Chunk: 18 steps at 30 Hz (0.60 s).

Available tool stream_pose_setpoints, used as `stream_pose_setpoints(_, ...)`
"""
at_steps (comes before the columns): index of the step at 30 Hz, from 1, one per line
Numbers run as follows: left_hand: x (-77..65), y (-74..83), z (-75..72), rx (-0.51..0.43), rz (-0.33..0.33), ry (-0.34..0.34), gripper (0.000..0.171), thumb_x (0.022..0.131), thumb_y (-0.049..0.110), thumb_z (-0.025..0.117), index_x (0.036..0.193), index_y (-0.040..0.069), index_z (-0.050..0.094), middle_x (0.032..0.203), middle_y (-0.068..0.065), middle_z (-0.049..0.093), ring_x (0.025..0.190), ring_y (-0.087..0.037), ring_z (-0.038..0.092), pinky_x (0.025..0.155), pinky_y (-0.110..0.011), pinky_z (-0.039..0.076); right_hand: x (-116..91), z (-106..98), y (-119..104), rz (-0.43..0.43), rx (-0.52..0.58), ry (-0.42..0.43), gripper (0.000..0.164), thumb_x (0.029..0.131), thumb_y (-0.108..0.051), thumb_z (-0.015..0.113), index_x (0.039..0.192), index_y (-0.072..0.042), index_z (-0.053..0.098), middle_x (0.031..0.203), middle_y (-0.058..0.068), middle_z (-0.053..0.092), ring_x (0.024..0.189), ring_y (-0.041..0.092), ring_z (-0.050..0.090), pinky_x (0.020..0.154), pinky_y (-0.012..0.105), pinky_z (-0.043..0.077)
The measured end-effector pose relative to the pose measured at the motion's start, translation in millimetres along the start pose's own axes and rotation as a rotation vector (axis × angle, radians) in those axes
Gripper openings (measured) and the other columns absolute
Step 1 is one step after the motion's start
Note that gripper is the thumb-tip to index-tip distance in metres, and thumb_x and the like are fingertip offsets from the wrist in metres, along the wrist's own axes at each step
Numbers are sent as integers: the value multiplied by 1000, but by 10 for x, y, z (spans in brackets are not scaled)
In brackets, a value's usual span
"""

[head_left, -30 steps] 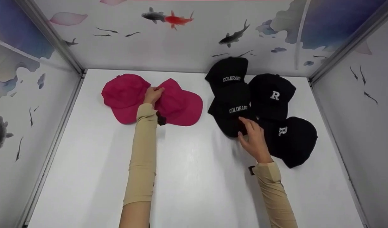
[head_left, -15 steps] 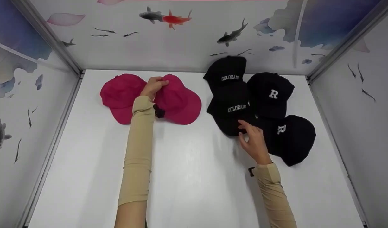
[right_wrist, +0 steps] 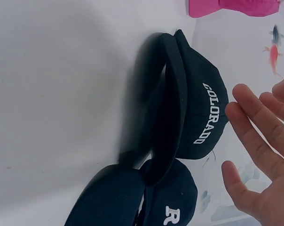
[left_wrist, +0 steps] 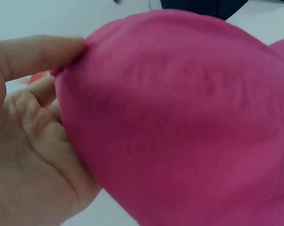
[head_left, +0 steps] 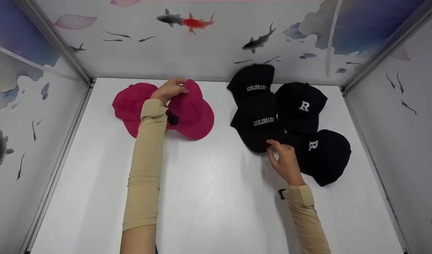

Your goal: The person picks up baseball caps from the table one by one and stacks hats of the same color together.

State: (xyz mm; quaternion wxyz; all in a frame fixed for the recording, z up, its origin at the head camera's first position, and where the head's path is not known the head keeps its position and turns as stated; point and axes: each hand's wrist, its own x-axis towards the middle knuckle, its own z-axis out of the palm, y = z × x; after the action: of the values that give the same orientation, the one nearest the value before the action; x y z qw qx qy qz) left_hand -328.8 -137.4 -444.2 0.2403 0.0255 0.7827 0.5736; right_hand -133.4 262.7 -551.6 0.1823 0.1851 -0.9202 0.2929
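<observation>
My left hand (head_left: 169, 91) pinches the top edge of the right-hand pink baseball cap (head_left: 194, 114). In the left wrist view the thumb lies on the pink fabric, with the other fingers partly hidden behind it. Beside it lies a second pink cap (head_left: 133, 106), partly covered by the hand and sleeve. Over the brim of the nearer black COLORADO cap (head_left: 260, 120) is my right hand (head_left: 285, 164), its fingers loosely bent and holding nothing. In the right wrist view the fingers look apart from the caps.
Another black COLORADO cap (head_left: 254, 83) leans at the back wall. Two black caps marked R, one upright (head_left: 302, 106) and one turned sideways (head_left: 328, 158), lie to the right. Printed walls enclose the white table (head_left: 208, 197) on three sides.
The left hand has moved up and left along the right-hand pink cap, whose crown is lifted and shifted left towards the other pink cap. The right hand stays nearly in place, fingers drawn slightly closer.
</observation>
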Motion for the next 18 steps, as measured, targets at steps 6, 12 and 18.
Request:
stream_pose_setpoints(6,-65,118,-77,99,61,-11,26,84,3,55,109,-1,54,90,-1,50,83,-12,46,74,-26,39,-29,-6,22,-4,-9,10,28,86,3,65,113,-1,64,86,7,70,77,27,64,89,55,41)
stream_pose_setpoints(12,-168,220,-142,184,119,-12,10,82,3,55,92,4,54,84,0,47,79,-12,42,69,-26,35,-21,-27,54,5,-31,-19,25,86,4,64,110,0,65,87,10,70,77,27,65,83,52,46)
stream_pose_setpoints(18,-320,319,-249,311,126,-86,15,80,-3,54,74,11,50,73,1,39,73,-12,37,65,-27,31,-90,-21,76,34,-17,-60,20,85,5,65,105,2,68,89,13,69,79,27,65,71,45,52)
